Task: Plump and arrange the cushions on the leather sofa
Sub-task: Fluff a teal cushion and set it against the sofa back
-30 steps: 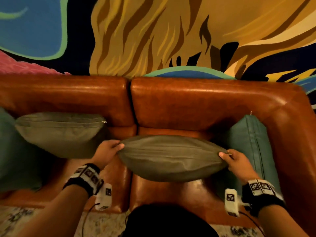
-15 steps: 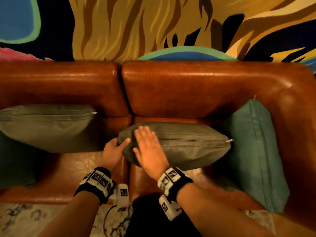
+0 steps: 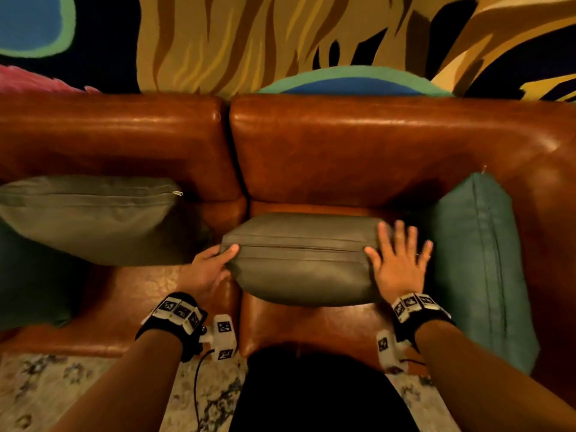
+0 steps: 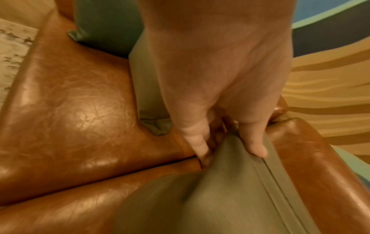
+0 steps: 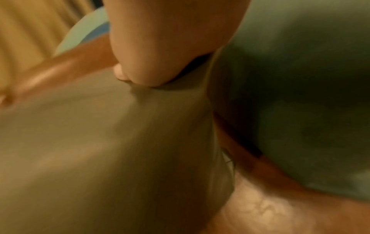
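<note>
An olive-grey cushion [image 3: 299, 260] stands on its edge on the right seat of the brown leather sofa [image 3: 374, 151], zip seam up. My left hand [image 3: 215, 263] pinches its left corner, thumb on top; the left wrist view shows the thumb and a finger closed round that corner [image 4: 236, 158]. My right hand [image 3: 396, 260] lies flat with spread fingers on the cushion's right end; in the blurred right wrist view the heel of the palm presses into the fabric [image 5: 100, 142]. A second olive cushion [image 3: 90, 216] leans against the left backrest. A teal cushion [image 3: 477, 263] leans on the right armrest.
A dark green cushion [image 3: 28, 275] sits at the far left under the second olive one. A colourful mural [image 3: 280, 39] fills the wall behind the sofa. A pale patterned rug [image 3: 62, 385] lies in front, and my dark-clothed legs [image 3: 311, 394] stand against the seat edge.
My right hand went from the cushion's left part to its right end, still flat. The cushion's right end looks pushed in, its zip pull now hidden. My left hand keeps the left corner.
</note>
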Demonstrator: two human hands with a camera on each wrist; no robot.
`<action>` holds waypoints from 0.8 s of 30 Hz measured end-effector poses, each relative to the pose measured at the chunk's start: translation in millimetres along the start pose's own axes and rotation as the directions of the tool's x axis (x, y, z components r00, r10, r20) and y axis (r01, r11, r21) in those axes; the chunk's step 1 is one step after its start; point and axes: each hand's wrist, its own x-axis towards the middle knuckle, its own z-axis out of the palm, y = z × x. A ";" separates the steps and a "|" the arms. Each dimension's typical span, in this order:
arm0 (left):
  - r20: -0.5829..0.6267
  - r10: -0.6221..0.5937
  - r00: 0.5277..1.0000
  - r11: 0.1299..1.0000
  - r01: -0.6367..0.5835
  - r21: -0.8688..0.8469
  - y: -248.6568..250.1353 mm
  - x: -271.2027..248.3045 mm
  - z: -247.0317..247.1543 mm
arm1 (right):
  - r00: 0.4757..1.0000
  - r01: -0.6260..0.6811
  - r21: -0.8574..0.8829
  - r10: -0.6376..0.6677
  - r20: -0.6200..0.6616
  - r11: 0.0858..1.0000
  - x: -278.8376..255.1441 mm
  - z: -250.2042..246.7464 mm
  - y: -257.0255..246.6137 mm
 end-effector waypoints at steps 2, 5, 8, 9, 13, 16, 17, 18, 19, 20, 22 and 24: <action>-0.028 0.018 0.999 0.998 -0.020 -0.059 8.1 2.0 7.3 | 0.954 -0.299 0.246 0.298 0.043 0.922 -0.8 -11.8 8.7; -0.028 0.026 0.999 0.993 -0.029 -0.117 18.0 1.9 12.8 | 0.913 -0.341 0.731 0.393 0.108 0.591 6.0 -32.5 20.8; -0.029 0.054 0.998 0.992 -0.057 -0.113 20.8 3.2 9.1 | 0.924 -0.271 0.847 0.370 0.096 0.457 7.8 -41.1 40.4; -0.015 0.053 0.998 0.992 -0.054 -0.112 19.4 2.6 7.1 | 0.924 -0.283 0.869 0.359 0.134 0.405 4.9 -41.5 45.4; 0.056 0.024 0.998 0.986 -0.014 -0.169 21.7 -5.2 5.0 | 0.942 -0.270 0.953 0.242 0.232 0.135 2.2 -70.9 45.4; 0.101 0.031 0.994 0.983 -0.012 -0.186 22.1 -6.3 -20.6 | 0.980 -0.190 0.982 0.068 0.189 0.002 -0.9 -138.0 26.0; 0.093 0.028 0.995 0.984 -0.011 -0.180 20.2 -3.3 -32.9 | 0.985 -0.174 0.983 -0.019 0.173 -0.055 -5.4 -165.0 16.4; 0.055 0.019 0.998 0.987 -0.011 -0.159 19.1 -2.6 -41.6 | 0.979 -0.175 0.980 -0.127 0.162 -0.094 -12.2 -187.8 3.5; -0.005 0.018 1.000 0.994 -0.019 -0.105 19.8 -3.8 -46.8 | 0.962 -0.179 0.980 -0.226 0.155 -0.087 -19.9 -203.8 -12.1; -0.059 0.035 0.998 0.999 -0.034 0.012 22.6 -5.4 -48.0 | 0.940 -0.172 0.985 -0.302 0.156 -0.026 -26.7 -211.9 -31.5; -0.140 0.098 0.985 0.966 -0.060 0.253 30.9 -12.0 -42.4 | 0.902 -0.143 0.979 -0.389 0.190 0.146 -43.6 -208.6 -83.5; 0.009 0.053 0.999 0.971 -0.053 0.232 43.5 -25.6 -27.7 | 0.895 -0.063 0.955 -0.407 0.183 0.291 -61.9 -182.3 -143.0</action>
